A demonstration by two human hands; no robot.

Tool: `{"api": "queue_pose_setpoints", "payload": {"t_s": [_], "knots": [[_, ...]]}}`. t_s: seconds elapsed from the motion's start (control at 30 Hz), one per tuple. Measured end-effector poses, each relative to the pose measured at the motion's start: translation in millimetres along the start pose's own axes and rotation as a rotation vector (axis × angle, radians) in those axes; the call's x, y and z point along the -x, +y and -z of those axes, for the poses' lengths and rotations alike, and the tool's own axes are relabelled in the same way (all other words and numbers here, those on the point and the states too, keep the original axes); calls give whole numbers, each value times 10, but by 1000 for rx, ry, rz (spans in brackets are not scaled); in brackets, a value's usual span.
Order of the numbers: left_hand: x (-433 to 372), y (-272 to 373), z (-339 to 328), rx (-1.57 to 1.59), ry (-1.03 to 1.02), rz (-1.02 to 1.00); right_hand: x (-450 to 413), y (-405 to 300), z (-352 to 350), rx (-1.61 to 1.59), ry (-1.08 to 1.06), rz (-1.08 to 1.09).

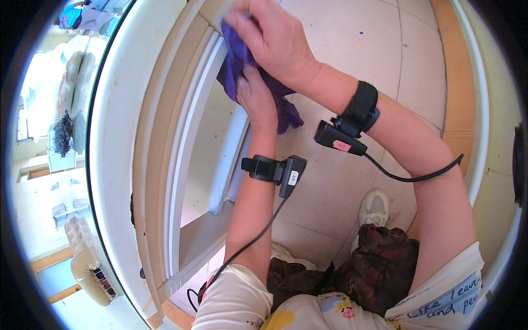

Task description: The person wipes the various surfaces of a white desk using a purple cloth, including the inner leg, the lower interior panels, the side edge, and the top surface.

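A purple cloth (237,45) is bunched between my two hands, against the upper end of a white and beige frame (181,136). My right hand (274,39) grips the cloth from above; its fingertips are blurred. My left hand (255,97) lies just below, with its fingers partly hidden in the folds, so its hold cannot be told. A loose end of the cloth hangs over the tiled floor. Each wrist wears a black strap with a small cabled device.
Along the left runs a white ledge (119,165) with a reflective glass surface (53,136) beyond it. My shoe (373,208) stands on the tiled floor (321,206). A white pipe (480,82) curves along the wall at the right.
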State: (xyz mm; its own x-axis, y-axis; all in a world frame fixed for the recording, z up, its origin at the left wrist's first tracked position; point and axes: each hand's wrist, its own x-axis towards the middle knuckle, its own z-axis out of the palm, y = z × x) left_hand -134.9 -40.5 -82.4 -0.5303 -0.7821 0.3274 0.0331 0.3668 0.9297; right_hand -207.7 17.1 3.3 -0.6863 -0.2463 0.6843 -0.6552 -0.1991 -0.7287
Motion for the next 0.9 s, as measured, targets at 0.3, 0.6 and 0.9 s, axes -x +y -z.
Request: {"api": "queue_pose_setpoints", "payload": {"t_s": [0.3,0.6,0.9], "knots": [[60,-100,30,155,-66,-7,272,146,72,101,-38,146],[92,-40,153,251,-180,-44,519,215,55,55,-163,-54],[76,-98,272,67,-360,-148,529,274,42,89,-42,-90]]}}
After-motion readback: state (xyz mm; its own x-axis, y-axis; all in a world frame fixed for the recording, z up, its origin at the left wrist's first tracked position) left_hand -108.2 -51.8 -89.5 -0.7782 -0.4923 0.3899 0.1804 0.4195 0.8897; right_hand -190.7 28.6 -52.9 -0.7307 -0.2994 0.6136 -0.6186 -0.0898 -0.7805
